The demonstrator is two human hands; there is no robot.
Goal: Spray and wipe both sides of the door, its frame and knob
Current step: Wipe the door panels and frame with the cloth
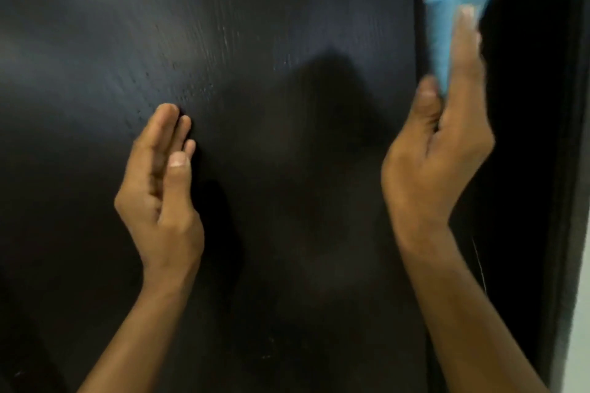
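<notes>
A dark, almost black door [271, 41] fills the view, with wet droplets and streaks on its upper left part. My left hand [159, 182] is flat, its straight fingertips touching the door face. My right hand [440, 143] holds a folded light blue cloth [456, 9] between thumb and fingers, raised at the door's right edge, next to the dark frame [568, 137]. The cloth is blurred. No knob or spray bottle is in view.
A narrow strip of pale wall [582, 329] shows past the frame at the lower right. My shadow falls on the middle of the door.
</notes>
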